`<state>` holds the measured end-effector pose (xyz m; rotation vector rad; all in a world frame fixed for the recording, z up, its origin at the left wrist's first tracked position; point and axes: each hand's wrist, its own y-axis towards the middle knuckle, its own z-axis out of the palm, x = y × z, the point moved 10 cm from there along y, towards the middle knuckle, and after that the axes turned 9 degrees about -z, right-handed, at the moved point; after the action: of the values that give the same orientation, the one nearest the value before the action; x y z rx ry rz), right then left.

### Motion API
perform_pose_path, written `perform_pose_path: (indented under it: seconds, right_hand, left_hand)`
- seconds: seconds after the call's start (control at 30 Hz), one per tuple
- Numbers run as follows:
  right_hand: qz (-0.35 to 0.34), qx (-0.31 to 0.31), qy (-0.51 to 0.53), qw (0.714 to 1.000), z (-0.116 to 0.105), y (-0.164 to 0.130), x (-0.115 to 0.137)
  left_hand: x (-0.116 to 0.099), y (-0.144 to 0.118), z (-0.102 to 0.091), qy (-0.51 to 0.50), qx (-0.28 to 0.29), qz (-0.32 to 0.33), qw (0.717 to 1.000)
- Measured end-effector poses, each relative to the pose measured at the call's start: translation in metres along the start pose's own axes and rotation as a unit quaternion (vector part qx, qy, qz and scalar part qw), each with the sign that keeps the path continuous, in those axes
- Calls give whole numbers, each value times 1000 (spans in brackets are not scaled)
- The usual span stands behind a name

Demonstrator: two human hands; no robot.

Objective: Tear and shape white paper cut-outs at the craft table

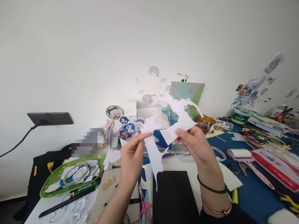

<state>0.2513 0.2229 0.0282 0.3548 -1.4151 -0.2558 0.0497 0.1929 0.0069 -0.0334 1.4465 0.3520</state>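
My left hand (133, 152) pinches a white paper cut-out scrap (154, 152) with ragged, curling edges that hangs down over the table. Between the thumb and fingers of my right hand (192, 140) is a second white paper scrap (178, 115), with a thin curved strip reaching to the right. Both pieces are in the air, close side by side. Below them lies a flat black board (175, 199). Pink-handled scissors (146, 208) rest left of the board, their blades partly hidden.
A green tray (50, 186) of paper cut-outs stands at left. At right lie a pink lint roller (240, 154), a red-and-white package (275, 165) and a green-and-white tub (240, 115). A gold-rimmed cup (206, 121) stands behind my right hand. Cut-outs stick to the wall (93, 56).
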Motion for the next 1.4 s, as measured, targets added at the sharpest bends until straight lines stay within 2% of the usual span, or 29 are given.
perform_pose_path:
  seconds: [0.07,0.17,0.3,0.43,0.83,1.07,1.27,1.4]
  right_hand:
    - [4,21,-13,1000,10,-2,-2]
    - [3,19,-19,1000,17,-3,-4]
    - [4,7,-30,1000,16,-3,-5]
    - [1,8,-43,999,14,-4,-4]
    - [-11,15,-85,996,13,-5,0]
    - [-10,25,-152,988,17,-8,3]
    - [-13,27,-190,981,17,-7,4]
    - [-12,36,-190,981,18,-8,5]
  left_hand:
    - [4,1,1,-1,11,-11,1000]
    - [12,1,4,-55,35,-44,997]
    - [18,-1,9,-125,54,-84,987]
    - [17,-2,8,-138,40,-102,984]
    - [17,-2,4,-142,22,-99,985]
    - [12,-7,16,-176,72,-99,977]
    - [13,-9,24,-195,92,-108,970]
    - [15,-7,23,-188,86,-102,973]
